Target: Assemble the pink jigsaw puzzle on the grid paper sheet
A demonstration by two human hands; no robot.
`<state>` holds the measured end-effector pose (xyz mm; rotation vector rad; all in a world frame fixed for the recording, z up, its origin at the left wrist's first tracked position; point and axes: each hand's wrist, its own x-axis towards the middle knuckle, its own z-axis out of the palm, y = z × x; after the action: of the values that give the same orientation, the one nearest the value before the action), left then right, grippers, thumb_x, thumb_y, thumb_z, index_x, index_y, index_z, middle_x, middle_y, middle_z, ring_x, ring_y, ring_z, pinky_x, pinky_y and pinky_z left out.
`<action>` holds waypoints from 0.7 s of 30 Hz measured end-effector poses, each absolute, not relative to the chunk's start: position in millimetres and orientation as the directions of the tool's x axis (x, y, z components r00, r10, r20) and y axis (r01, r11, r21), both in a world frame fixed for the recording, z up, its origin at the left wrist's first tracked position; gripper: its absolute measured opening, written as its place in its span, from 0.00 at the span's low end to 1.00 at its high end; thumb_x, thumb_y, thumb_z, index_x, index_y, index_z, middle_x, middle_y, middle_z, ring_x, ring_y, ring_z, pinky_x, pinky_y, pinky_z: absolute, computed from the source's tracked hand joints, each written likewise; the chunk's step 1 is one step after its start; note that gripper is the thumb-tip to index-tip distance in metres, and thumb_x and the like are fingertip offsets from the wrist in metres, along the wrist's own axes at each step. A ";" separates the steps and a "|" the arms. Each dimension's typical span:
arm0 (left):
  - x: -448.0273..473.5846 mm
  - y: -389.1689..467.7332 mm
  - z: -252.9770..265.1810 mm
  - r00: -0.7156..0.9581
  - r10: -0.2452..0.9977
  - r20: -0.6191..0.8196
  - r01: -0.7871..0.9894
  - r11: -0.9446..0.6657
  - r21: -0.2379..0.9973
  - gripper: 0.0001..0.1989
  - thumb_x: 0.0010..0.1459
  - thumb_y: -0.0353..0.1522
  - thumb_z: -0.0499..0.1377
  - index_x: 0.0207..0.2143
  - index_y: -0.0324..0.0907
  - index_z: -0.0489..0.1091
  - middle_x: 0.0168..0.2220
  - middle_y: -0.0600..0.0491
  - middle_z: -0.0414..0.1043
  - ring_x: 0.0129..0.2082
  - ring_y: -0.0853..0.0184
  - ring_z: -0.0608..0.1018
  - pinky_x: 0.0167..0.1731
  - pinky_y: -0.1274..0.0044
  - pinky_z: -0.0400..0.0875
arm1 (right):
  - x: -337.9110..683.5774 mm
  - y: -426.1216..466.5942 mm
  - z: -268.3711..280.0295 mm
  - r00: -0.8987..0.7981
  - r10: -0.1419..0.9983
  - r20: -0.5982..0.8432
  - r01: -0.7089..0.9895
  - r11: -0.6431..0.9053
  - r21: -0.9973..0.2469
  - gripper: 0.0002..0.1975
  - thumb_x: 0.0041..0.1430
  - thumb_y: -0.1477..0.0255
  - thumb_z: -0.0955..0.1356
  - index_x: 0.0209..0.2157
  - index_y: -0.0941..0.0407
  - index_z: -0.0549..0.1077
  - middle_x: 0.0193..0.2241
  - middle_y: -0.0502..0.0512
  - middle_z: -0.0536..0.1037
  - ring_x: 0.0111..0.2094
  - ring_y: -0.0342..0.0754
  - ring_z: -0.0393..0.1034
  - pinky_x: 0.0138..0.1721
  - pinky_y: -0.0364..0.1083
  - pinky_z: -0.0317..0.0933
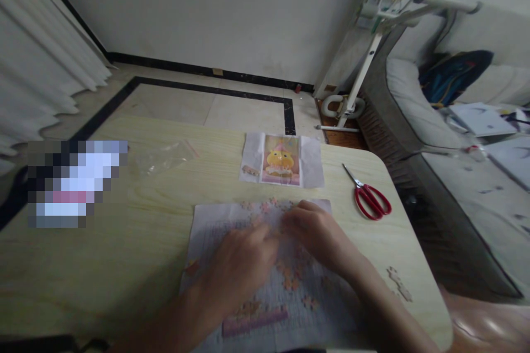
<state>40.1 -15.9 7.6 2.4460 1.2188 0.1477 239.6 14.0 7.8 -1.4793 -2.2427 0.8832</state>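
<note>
A creased printed sheet of paper lies on the pale wooden table, with loose jigsaw puzzle pieces scattered over it. My left hand is over the middle of the sheet, its fingers smeared by motion. Close to its right, my right hand bends down over the pieces, its fingertips hidden. Whether either hand holds a piece cannot be made out. Near the front of the sheet lies a joined strip of puzzle with a purple edge. Beyond the hands is a folded picture sheet showing a yellow cartoon figure.
Red-handled scissors lie at the table's right, points away from me. Some joined pieces rest near the right edge. A clear plastic bag and a pixelated patch are at the left. A grey sofa stands to the right.
</note>
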 end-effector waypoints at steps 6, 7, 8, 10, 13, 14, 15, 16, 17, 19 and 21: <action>40.6 -15.2 10.6 0.621 0.778 -0.093 0.743 -0.546 0.389 0.09 0.61 0.24 0.56 0.37 0.43 0.75 0.32 0.52 0.73 0.28 0.64 0.76 0.26 0.74 0.68 | 241.8 18.4 8.5 -0.495 0.867 -0.052 0.715 0.372 -0.592 0.07 0.62 0.77 0.68 0.29 0.57 0.74 0.30 0.51 0.71 0.31 0.43 0.66 0.33 0.42 0.59; 40.6 -14.8 11.3 0.624 0.775 -0.100 0.741 -0.547 0.389 0.09 0.61 0.24 0.55 0.37 0.43 0.75 0.32 0.52 0.73 0.28 0.64 0.76 0.27 0.74 0.69 | 241.8 18.5 8.5 -0.509 0.860 -0.040 0.710 0.394 -0.583 0.08 0.63 0.77 0.68 0.29 0.57 0.74 0.29 0.51 0.71 0.31 0.43 0.65 0.33 0.42 0.58; 40.6 -14.5 12.1 0.630 0.769 -0.109 0.739 -0.550 0.388 0.10 0.61 0.24 0.55 0.37 0.42 0.75 0.32 0.52 0.73 0.29 0.65 0.76 0.27 0.75 0.69 | 241.7 18.5 8.6 -0.522 0.852 -0.026 0.707 0.416 -0.572 0.09 0.64 0.77 0.67 0.28 0.57 0.74 0.29 0.51 0.70 0.31 0.43 0.65 0.33 0.43 0.58; 40.3 -14.4 13.0 0.635 0.762 -0.127 0.740 -0.553 0.383 0.09 0.61 0.24 0.55 0.36 0.41 0.75 0.33 0.51 0.74 0.29 0.65 0.76 0.28 0.75 0.69 | 241.5 17.6 9.1 -0.548 0.836 0.003 0.700 0.461 -0.546 0.09 0.64 0.77 0.67 0.28 0.57 0.73 0.28 0.51 0.69 0.31 0.44 0.64 0.32 0.43 0.56; 39.8 -15.1 12.7 0.630 0.764 -0.136 0.747 -0.549 0.376 0.09 0.60 0.23 0.56 0.33 0.41 0.74 0.32 0.51 0.73 0.29 0.66 0.76 0.28 0.76 0.69 | 242.5 14.2 10.7 -0.570 0.821 0.037 0.693 0.504 -0.515 0.11 0.64 0.79 0.66 0.27 0.57 0.73 0.28 0.52 0.69 0.31 0.45 0.63 0.32 0.44 0.55; 39.7 -15.5 12.4 0.628 0.767 -0.132 0.748 -0.547 0.377 0.08 0.59 0.23 0.56 0.33 0.41 0.74 0.32 0.51 0.73 0.28 0.66 0.76 0.27 0.76 0.69 | 243.2 12.6 11.3 -0.565 0.824 0.050 0.694 0.506 -0.512 0.11 0.64 0.79 0.66 0.27 0.57 0.73 0.28 0.52 0.69 0.32 0.46 0.63 0.33 0.45 0.56; 39.6 -15.7 12.1 0.625 0.771 -0.125 0.748 -0.545 0.379 0.08 0.59 0.23 0.56 0.32 0.41 0.74 0.32 0.51 0.73 0.28 0.66 0.76 0.27 0.76 0.69 | 243.9 10.7 11.8 -0.558 0.828 0.062 0.693 0.506 -0.513 0.11 0.65 0.78 0.65 0.28 0.57 0.73 0.28 0.53 0.69 0.32 0.46 0.63 0.33 0.45 0.56; 39.5 -15.9 11.8 0.625 0.772 -0.118 0.745 -0.545 0.385 0.08 0.59 0.23 0.56 0.33 0.41 0.74 0.32 0.51 0.73 0.28 0.66 0.76 0.27 0.76 0.68 | 244.6 8.9 12.3 -0.552 0.831 0.069 0.692 0.503 -0.518 0.10 0.65 0.78 0.65 0.28 0.57 0.74 0.29 0.53 0.69 0.32 0.47 0.63 0.34 0.45 0.56; 39.4 -16.1 11.6 0.626 0.771 -0.114 0.742 -0.544 0.391 0.08 0.59 0.23 0.56 0.33 0.41 0.74 0.32 0.51 0.73 0.28 0.66 0.76 0.27 0.76 0.68 | 244.9 7.2 12.6 -0.547 0.834 0.072 0.689 0.498 -0.526 0.10 0.64 0.78 0.65 0.29 0.57 0.74 0.29 0.53 0.69 0.32 0.47 0.63 0.33 0.45 0.56; 39.3 -16.0 11.3 0.620 0.777 -0.110 0.743 -0.537 0.398 0.08 0.60 0.23 0.56 0.34 0.41 0.74 0.32 0.52 0.73 0.27 0.65 0.75 0.26 0.75 0.67 | 244.4 4.8 12.6 -0.541 0.839 0.060 0.686 0.481 -0.545 0.10 0.63 0.79 0.66 0.27 0.57 0.73 0.28 0.53 0.69 0.31 0.46 0.62 0.32 0.45 0.56; 39.2 -15.6 11.3 0.616 0.778 -0.121 0.750 -0.532 0.394 0.08 0.60 0.24 0.56 0.33 0.41 0.73 0.32 0.52 0.73 0.27 0.65 0.75 0.26 0.75 0.67 | 242.5 4.2 12.0 -0.534 0.844 0.040 0.689 0.462 -0.558 0.12 0.62 0.80 0.66 0.25 0.58 0.72 0.28 0.52 0.68 0.30 0.45 0.61 0.30 0.44 0.55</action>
<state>39.2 -15.6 11.3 2.4341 1.2158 0.0961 242.5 4.2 12.0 -1.3052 -2.4046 0.7054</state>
